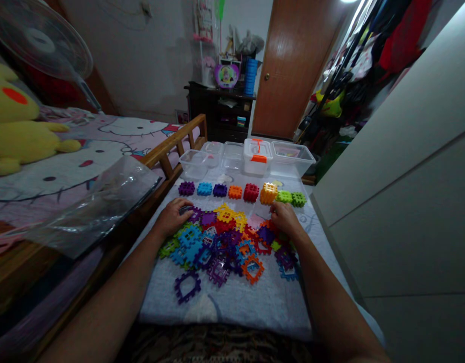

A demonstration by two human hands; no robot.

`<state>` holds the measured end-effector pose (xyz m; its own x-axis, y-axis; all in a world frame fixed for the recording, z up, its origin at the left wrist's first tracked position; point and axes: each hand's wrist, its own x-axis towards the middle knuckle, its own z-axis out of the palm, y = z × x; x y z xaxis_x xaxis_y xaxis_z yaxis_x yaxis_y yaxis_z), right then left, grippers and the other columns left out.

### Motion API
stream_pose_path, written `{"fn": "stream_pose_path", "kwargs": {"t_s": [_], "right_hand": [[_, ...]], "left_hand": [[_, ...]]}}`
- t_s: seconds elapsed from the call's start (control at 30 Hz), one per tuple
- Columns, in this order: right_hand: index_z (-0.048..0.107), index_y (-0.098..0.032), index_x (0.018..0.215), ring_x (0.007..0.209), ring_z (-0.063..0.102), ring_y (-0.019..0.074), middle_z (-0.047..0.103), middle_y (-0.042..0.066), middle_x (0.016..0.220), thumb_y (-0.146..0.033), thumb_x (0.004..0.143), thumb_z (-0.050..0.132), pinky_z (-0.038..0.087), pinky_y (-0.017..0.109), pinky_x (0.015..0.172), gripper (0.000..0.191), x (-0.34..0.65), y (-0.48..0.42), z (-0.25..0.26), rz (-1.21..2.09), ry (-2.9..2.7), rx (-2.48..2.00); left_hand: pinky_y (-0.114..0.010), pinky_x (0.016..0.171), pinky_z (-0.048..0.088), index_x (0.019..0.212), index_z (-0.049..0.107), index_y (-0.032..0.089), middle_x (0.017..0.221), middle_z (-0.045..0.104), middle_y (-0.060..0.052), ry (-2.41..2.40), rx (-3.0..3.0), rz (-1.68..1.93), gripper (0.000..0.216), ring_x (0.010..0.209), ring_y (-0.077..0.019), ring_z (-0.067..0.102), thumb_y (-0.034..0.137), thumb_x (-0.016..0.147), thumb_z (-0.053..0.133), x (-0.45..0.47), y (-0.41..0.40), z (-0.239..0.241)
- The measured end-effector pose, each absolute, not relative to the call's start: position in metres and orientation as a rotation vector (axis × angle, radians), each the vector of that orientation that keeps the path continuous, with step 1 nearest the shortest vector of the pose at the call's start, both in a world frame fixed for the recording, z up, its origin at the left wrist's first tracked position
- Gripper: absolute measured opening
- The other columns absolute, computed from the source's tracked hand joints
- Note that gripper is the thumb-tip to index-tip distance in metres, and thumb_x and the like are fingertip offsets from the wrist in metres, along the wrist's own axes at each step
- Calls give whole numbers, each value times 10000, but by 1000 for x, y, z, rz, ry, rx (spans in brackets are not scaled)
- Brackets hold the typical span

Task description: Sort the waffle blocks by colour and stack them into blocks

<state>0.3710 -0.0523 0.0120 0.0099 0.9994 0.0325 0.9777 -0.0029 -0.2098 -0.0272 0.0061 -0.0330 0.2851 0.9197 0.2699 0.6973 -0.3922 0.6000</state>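
A loose pile of flat plastic interlocking tiles point(228, 242) in many colours, notched at the edges, lies on the cloth-covered table between my hands. My left hand point(173, 218) rests at the pile's left edge, thumb and fingers apart beside a purple tile point(195, 215). At the right, the fingers of my right hand point(285, 218) are curled together just below the yellow stack point(269, 193); I cannot make out whether they hold anything. Behind the pile runs a row of tiles sorted by colour, including a purple stack point(186, 188), an orange stack point(235, 192) and a red stack point(251, 192).
Clear plastic boxes point(194, 164) and a lidded box with orange latches point(257, 157) stand at the table's far end. A bed with a wooden rail point(175, 138) and a plastic bag point(104, 201) is on the left; a pale cabinet point(402, 176) is on the right.
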Motion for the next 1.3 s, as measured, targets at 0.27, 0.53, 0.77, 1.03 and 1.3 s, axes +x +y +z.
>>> {"fn": "stream_pose_path", "kwargs": {"t_s": [0.27, 0.53, 0.77, 1.03, 1.3], "right_hand": [[738, -168, 934, 929, 635, 211, 747, 84, 960, -79, 774, 509, 405, 280, 845, 293, 370, -53, 13, 225, -2080, -2083], [723, -175, 962, 781, 625, 187, 732, 62, 881, -161, 813, 549, 430, 264, 708, 230, 387, -65, 26, 361, -1940, -2073], [707, -192, 1027, 837, 649, 182, 732, 73, 993, -156, 844, 542, 480, 277, 762, 249, 410, -94, 42, 457, -1949, -1983], [674, -206, 1134, 1125, 619, 254, 677, 109, 1204, -229, 840, 604, 467, 391, 995, 303, 436, -132, 19, 495, -2010, -1992], [649, -210, 1181, 1223, 548, 272, 632, 102, 1304, -173, 763, 667, 385, 429, 1087, 420, 433, -145, 10, 505, -2079, -1960]], "left_hand": [[-414, 1029, 460, 953, 672, 212, 1061, 653, -74, 1461, 2186, 838, 326, 1046, -264, 607, 486, 803, 580, -27, 6, -33], [-412, 1024, 462, 966, 672, 204, 1081, 648, -80, 1469, 2181, 846, 346, 1056, -269, 609, 491, 801, 574, -28, 7, -36], [-398, 1026, 463, 955, 673, 212, 1076, 655, -69, 1468, 2170, 830, 347, 1033, -261, 606, 503, 788, 586, -27, 8, -34], [-419, 1014, 464, 969, 682, 195, 1086, 642, -92, 1463, 2180, 823, 392, 1058, -282, 606, 525, 789, 571, -28, 9, -35], [-415, 1014, 467, 967, 685, 197, 1073, 643, -81, 1464, 2188, 825, 386, 1045, -280, 607, 522, 794, 570, -30, 11, -37]]}}
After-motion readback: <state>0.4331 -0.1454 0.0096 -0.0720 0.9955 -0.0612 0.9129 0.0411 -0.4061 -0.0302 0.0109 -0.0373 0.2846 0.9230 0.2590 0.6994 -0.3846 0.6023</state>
